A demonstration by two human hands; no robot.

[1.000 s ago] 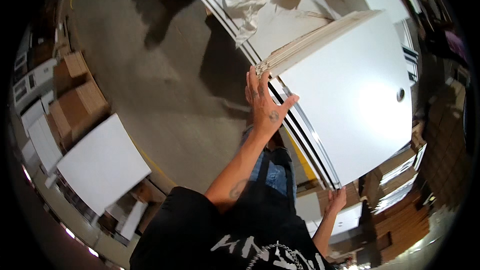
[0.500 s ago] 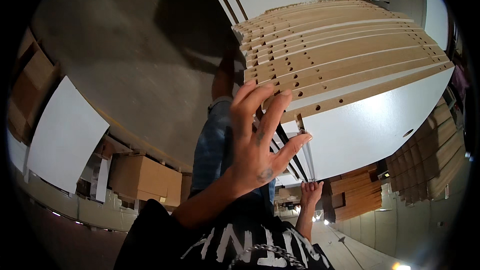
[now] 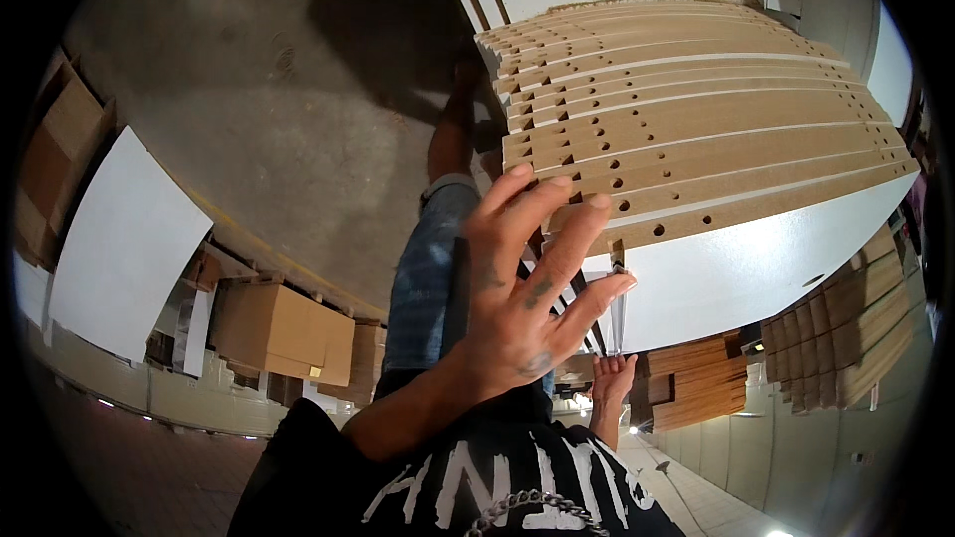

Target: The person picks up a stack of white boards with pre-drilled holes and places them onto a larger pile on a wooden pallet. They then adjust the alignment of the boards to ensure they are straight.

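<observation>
Left hand (image 3: pixel 522 313) and stacked boards (image 3: pixel 701 134) have slid a bit right in my view. Left fingers (image 3: pixel 567 249) sit spread apart at the stack's near corner; pressing evenly should keep edges neat. I can't tell whether the right hand (image 3: pixel 612 385) grips.
</observation>
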